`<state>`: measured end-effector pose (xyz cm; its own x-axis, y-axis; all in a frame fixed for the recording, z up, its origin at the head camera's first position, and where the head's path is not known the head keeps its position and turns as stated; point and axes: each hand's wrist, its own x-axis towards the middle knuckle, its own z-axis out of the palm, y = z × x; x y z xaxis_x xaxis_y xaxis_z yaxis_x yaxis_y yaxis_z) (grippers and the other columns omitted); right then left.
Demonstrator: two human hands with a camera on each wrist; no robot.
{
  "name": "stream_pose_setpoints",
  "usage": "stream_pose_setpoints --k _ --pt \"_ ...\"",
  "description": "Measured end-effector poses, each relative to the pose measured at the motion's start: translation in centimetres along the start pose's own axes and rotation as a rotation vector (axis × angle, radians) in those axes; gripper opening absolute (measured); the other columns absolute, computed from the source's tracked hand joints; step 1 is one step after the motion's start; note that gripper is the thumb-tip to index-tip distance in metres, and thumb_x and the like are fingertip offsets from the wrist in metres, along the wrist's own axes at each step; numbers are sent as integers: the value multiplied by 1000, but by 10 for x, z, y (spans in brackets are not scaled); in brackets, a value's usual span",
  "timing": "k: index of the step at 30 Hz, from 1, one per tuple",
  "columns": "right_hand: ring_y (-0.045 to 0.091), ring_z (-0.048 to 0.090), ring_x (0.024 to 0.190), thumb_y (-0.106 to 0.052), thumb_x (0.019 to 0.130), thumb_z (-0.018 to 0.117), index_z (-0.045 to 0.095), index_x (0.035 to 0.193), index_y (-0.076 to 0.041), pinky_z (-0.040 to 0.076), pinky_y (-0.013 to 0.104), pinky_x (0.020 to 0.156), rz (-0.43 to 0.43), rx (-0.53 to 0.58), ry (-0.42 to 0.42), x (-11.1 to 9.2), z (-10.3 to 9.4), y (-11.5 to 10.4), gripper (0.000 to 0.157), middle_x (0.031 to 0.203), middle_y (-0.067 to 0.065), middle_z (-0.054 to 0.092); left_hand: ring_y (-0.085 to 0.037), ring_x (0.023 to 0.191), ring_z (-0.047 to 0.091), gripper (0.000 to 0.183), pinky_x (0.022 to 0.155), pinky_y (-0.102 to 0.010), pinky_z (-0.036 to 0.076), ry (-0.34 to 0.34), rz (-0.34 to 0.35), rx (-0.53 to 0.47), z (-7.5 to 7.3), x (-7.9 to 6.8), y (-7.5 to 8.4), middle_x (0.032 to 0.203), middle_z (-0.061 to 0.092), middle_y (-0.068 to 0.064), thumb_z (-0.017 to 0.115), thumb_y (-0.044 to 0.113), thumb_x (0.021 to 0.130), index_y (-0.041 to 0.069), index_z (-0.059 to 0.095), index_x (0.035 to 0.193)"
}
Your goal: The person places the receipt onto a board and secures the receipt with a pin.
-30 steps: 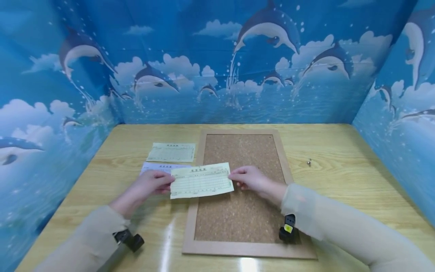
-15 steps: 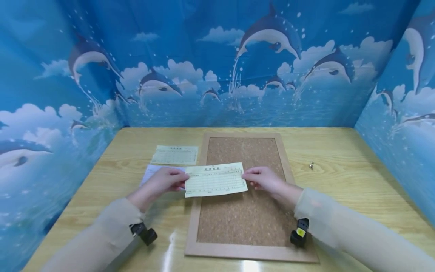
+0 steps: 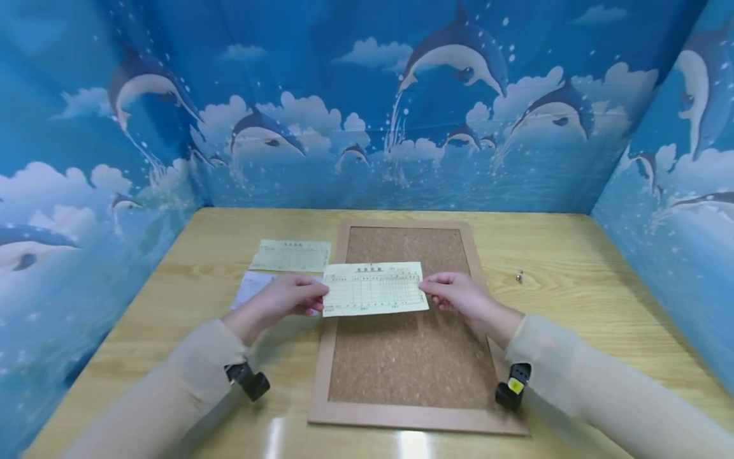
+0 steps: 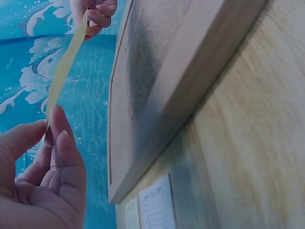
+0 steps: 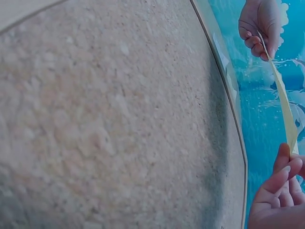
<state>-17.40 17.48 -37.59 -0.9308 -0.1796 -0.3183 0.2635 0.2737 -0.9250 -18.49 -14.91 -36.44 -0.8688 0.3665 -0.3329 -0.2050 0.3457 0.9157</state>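
Observation:
A pale yellow printed form slip (image 3: pixel 374 290) is stretched between both hands over the upper half of the cork board (image 3: pixel 401 363). My left hand (image 3: pixel 285 296) pinches its left edge between thumb and fingers. At the opposite short edge, the thumb and fingers of my right hand (image 3: pixel 461 296) pinch it too. Both wrist views catch the slip (image 4: pixel 66 67) nearly edge-on, raised above the board, with a slight bend. The slip's shadow falls on the cork below it.
Left of the board lie another yellow form slip (image 3: pixel 291 255) and a white-lilac form slip (image 3: pixel 252 287), the latter partly hidden by the left hand. Small metallic pins (image 3: pixel 519 276) sit on the wooden table (image 3: pixel 550 248) to the right. Dolphin-printed curtains (image 3: pixel 367 108) enclose the back and sides.
Both hands have carried the yellow slip to the right, from over the board's left edge to above the cork, and slightly farther from me. The head view has shifted a little.

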Motion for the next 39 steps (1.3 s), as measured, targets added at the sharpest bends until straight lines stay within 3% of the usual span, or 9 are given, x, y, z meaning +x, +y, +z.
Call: stream_pose_setpoints --k 7,17,28,39 --pt "6 48 64 -19 93 59 60 113 6 43 20 56 16 -7 -13 -2 -10 -3 33 75 0 55 -13 73 63 24 76 -34 53 -41 13 18 1 3 8 78 66 -6 57 18 93 -5 64 96" --pt "4 47 60 -21 94 58 57 117 7 42 20 55 13 -10 7 -3 -22 -5 36 72 -2 54 -14 72 63 24 73 -32 53 1 -11 26 12 18 16 77 66 -7 57 18 93 -5 64 99" --pt "4 48 61 -19 93 58 56 116 7 43 20 56 10 41 31 1 -30 0 34 71 -3 53 -14 69 64 22 77 -37 53 2 -12 33 15 34 24 77 66 -8 57 18 93 -3 66 90" --pt "4 47 62 -20 93 59 56 114 6 43 19 56 13 60 37 3 -39 3 34 71 -4 52 -11 66 63 23 73 -33 54 -3 -13 37 22 41 30 78 66 -9 58 16 92 -5 66 98"
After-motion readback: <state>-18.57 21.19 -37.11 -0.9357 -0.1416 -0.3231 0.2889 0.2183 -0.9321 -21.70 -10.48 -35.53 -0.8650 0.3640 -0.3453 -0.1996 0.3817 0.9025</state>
